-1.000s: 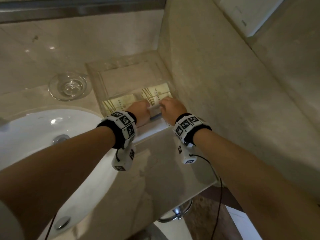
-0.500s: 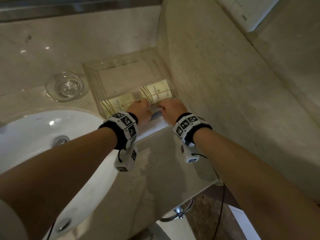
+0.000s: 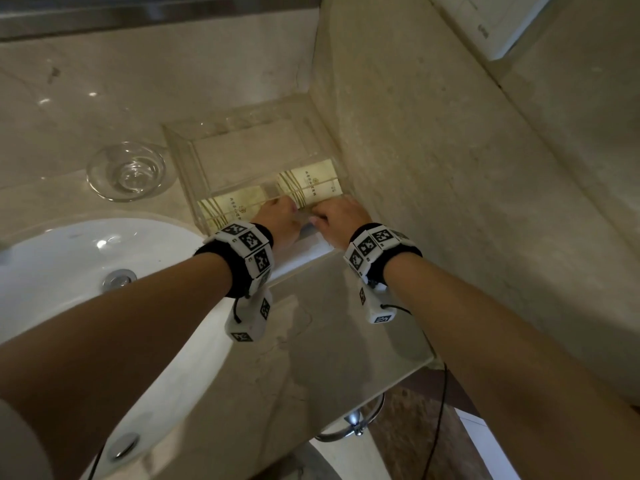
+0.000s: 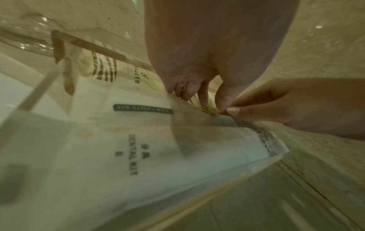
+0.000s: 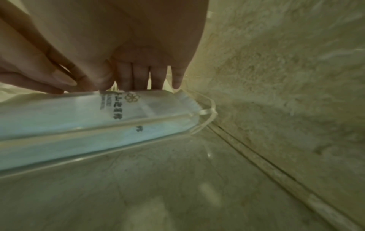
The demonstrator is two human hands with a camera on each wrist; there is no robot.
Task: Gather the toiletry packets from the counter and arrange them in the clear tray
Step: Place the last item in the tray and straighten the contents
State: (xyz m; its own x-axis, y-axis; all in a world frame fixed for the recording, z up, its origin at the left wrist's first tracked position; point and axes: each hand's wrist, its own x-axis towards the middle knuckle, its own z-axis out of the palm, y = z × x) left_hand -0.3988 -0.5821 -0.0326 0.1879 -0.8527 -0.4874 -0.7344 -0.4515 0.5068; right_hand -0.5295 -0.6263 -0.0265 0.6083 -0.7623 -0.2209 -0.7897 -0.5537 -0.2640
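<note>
There, both hands (image 3: pixel 313 221) inside tray (image 3: pixel 180 157), beside wall (image 3: pixel 433 168).

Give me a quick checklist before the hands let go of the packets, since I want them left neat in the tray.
1. White packets inside the clear tray: ok, along its near wall.
2. Two cream packets lying flat behind them: ok.
3. Left hand and right hand both at the packets: ok.
4. White packets standing steady once released: cannot tell.
5. Counter in front of the tray free of packets: ok where visible.
6. Glass dish apart from the tray: ok.
</note>
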